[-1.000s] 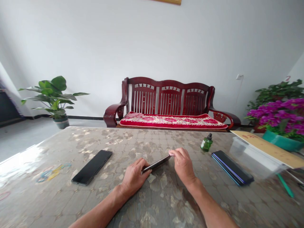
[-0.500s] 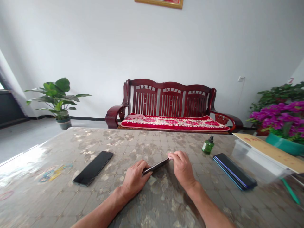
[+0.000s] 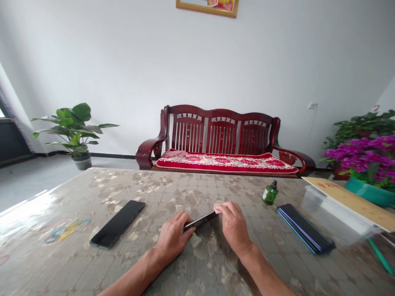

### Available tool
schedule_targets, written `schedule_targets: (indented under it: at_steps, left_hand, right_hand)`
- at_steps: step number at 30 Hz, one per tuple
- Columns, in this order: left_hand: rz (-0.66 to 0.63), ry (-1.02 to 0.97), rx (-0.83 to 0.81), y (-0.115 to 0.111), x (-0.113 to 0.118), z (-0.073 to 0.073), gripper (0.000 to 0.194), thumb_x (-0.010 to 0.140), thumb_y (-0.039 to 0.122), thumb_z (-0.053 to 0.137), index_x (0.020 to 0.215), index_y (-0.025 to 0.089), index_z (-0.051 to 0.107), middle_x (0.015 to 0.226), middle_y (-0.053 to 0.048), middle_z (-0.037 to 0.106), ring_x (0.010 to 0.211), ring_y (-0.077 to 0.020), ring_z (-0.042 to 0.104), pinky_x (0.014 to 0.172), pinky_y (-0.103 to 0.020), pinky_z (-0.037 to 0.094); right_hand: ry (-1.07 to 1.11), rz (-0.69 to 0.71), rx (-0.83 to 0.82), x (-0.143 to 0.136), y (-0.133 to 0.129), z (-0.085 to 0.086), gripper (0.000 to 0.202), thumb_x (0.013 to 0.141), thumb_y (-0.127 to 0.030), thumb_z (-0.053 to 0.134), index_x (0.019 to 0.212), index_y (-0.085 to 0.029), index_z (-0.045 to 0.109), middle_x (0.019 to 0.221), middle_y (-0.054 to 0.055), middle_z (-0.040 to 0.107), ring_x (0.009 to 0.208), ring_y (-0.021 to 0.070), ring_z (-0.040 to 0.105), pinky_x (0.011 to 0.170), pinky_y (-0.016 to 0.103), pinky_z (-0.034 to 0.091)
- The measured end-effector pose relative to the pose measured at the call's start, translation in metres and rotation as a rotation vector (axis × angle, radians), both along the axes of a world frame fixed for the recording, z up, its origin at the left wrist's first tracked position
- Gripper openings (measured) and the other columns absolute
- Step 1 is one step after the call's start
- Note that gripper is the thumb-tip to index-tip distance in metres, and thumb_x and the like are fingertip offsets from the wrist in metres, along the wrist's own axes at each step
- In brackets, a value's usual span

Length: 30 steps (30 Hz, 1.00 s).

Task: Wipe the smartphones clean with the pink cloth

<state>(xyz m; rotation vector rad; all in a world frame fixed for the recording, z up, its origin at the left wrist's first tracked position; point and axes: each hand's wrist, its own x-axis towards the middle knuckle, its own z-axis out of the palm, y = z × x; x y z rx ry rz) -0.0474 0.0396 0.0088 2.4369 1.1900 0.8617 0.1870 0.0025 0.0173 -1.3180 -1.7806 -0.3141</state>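
Observation:
Between my hands a dark phone (image 3: 201, 221) is held on edge, tilted, its right end higher than its left. My left hand (image 3: 173, 234) is closed round its left end, thumb below and fingers above. At the right end my right hand (image 3: 235, 228) pinches a small pale pink piece (image 3: 217, 209) against the phone's corner; what the piece is made of is too small to tell. On the table (image 3: 148, 189) to the left lies another black phone (image 3: 117, 224), face up. Stacked phones (image 3: 305, 228) lie to the right, near a small green bottle (image 3: 270, 193) with a black cap.
Coloured rubber bands (image 3: 63, 231) lie at the far left. At the right, a clear plastic box (image 3: 330, 213) has a tan envelope (image 3: 348, 201) on top, with a green pen (image 3: 380, 255) beside it and purple flowers (image 3: 364, 154) behind. Beyond the table stands a red wooden bench (image 3: 220, 131).
The view has tilted up a little, so the table things sit lower. The phone and both hands have shifted slightly left in view; both holds are the same.

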Motion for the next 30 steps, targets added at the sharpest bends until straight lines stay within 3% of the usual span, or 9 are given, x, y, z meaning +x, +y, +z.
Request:
schedule_targets:
  at_steps: [4,10,15,24,30]
  left_hand:
    - [-0.002,0.0,0.007,0.001,-0.001,-0.001,0.006,0.085,0.021,0.059,0.081,0.022,0.055,0.08,0.0,0.06,0.076,-0.0174,0.06,0.068,-0.025,0.04]
    - [0.007,0.028,0.009,0.001,-0.003,0.0,0.007,0.085,0.02,0.06,0.08,0.022,0.055,0.081,0.0,0.06,0.078,-0.0172,0.06,0.068,-0.025,0.04]
    - [0.028,0.028,-0.021,0.001,-0.004,0.002,0.006,0.088,0.023,0.057,0.082,0.023,0.056,0.083,0.001,0.061,0.08,-0.0174,0.061,0.07,-0.025,0.041]
    - [0.017,0.063,0.039,0.002,-0.005,-0.001,0.008,0.093,0.027,0.05,0.092,0.026,0.058,0.089,-0.001,0.063,0.084,-0.0182,0.062,0.073,-0.026,0.042]
    - [-0.005,0.194,0.074,0.0,-0.003,0.009,0.011,0.094,0.023,0.047,0.1,0.026,0.057,0.093,-0.002,0.065,0.088,-0.02,0.063,0.073,-0.026,0.042]
  right_hand:
    - [0.2,-0.028,-0.024,0.01,0.009,-0.007,0.022,0.094,-0.018,0.048,0.096,-0.024,0.069,0.09,0.005,0.064,0.087,0.0196,0.059,0.08,0.032,0.048]
    - [0.643,0.001,-0.165,0.018,0.021,-0.019,0.027,0.087,-0.042,0.057,0.081,-0.019,0.071,0.078,0.004,0.065,0.072,0.0192,0.06,0.069,0.03,0.048]
    - [0.921,0.06,-0.249,0.008,0.018,-0.015,0.036,0.082,-0.053,0.061,0.079,-0.018,0.068,0.059,-0.003,0.053,0.057,0.0151,0.048,0.058,0.025,0.041]
    - [0.877,0.136,-0.39,0.012,0.021,-0.031,0.042,0.08,-0.058,0.061,0.065,-0.019,0.062,0.051,-0.002,0.05,0.05,0.0149,0.046,0.052,0.025,0.036]
    - [0.934,0.069,-0.278,0.004,0.02,-0.024,0.04,0.083,-0.055,0.059,0.084,-0.017,0.07,0.059,-0.001,0.056,0.056,0.0156,0.051,0.055,0.025,0.042]
